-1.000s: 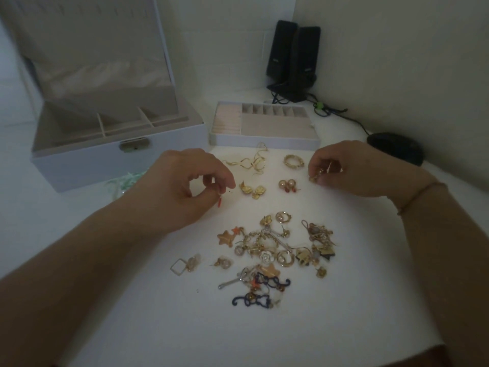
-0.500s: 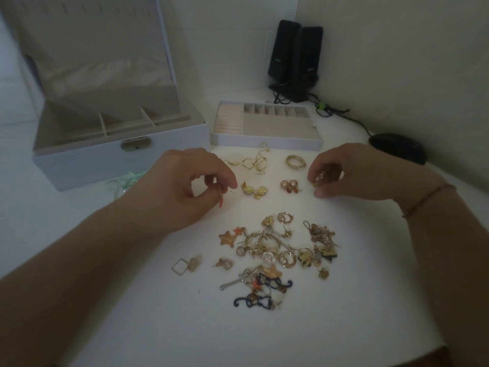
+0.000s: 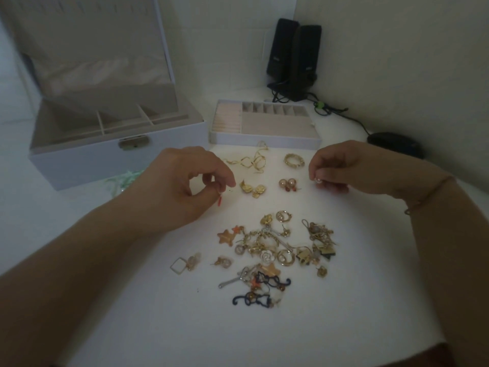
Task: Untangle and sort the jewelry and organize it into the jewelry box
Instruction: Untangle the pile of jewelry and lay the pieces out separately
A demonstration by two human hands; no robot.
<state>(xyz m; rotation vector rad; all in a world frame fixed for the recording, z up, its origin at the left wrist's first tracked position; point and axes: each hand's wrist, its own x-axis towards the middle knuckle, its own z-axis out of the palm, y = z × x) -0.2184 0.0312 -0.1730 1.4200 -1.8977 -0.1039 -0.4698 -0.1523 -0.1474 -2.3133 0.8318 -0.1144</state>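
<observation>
A tangled pile of gold jewelry lies in the middle of the white table. Above it sit separated pieces: gold hook earrings, a gold ring, gold leaf studs and pearl studs. My left hand pinches a small red earring between thumb and forefinger. At the right, my right hand pinches a tiny pale earring just above the table. The open white jewelry box stands at the back left, its removable tray beside it.
Two black speakers with cables stand in the back corner, and a black mouse lies at the right by the wall. Something mint green pokes out by the box front. A square gold earring lies left of the pile.
My right hand has shifted slightly and now shows the tiny earring at its fingertips. My left hand keeps its pinch on the red earring in the same place.
</observation>
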